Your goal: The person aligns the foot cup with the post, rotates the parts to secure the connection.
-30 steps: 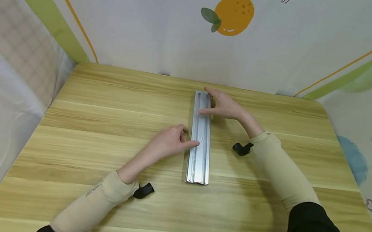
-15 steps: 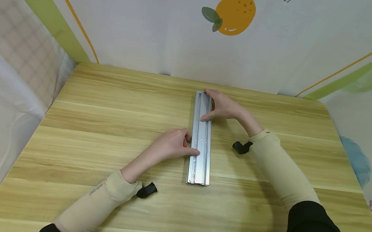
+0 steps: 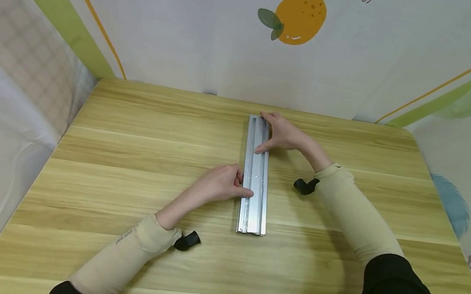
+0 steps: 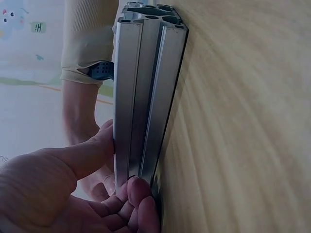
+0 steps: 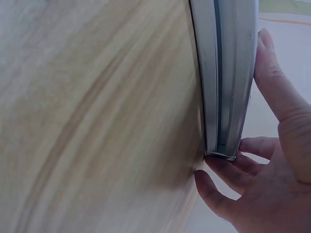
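Closes left hand (image 3: pixel 224 182) in since earlier — pinches long, silver, grooved metal bar (image 3: pixel 257 175), grasps its far end with right hand (image 3: pixel 282 132).

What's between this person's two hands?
The head view shows a silver metal bar between the left hand and the right hand; both touch it.

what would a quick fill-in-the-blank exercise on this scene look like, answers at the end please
1. The metal bar lies on a table with a ____-grain top.
2. The left hand rests its ____ on the bar's upper face.
3. Of the bar's near and far ends, the right hand is closer to the ____ one.
4. The leaves on the printed fruit are coloured ____.

Missing words: wood; thumb; far; green.
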Demonstrator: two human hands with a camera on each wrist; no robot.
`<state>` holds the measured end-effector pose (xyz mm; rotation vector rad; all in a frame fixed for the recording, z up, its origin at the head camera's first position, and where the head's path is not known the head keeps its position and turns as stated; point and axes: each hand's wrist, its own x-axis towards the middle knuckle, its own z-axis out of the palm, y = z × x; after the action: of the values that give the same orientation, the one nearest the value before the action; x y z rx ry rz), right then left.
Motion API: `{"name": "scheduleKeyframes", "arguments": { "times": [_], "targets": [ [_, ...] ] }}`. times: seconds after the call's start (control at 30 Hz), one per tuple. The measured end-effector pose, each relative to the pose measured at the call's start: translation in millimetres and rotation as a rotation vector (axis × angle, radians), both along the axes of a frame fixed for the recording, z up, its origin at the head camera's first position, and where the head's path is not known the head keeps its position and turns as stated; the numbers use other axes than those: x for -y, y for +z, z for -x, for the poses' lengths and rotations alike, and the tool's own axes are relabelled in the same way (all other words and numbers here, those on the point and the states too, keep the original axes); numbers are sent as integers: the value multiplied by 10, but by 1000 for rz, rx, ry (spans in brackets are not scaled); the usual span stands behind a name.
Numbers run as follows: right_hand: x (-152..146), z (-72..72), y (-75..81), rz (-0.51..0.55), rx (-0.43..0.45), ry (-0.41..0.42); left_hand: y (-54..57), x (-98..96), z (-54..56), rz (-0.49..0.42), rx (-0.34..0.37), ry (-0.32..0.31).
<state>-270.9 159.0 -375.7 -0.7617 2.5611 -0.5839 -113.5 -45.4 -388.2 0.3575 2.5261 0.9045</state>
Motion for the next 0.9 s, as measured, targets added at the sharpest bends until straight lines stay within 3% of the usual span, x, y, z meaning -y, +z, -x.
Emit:
{"name": "scheduleKeyframes", "arguments": {
  "times": [0.6, 0.9],
  "targets": [
    [-43, -46, 49, 61, -44, -19, -6, -2, 9, -37, 39, 9],
    [-38, -65, 143, 129, -90, -46, 35, 32, 42, -58, 8, -5]
  ]
}}
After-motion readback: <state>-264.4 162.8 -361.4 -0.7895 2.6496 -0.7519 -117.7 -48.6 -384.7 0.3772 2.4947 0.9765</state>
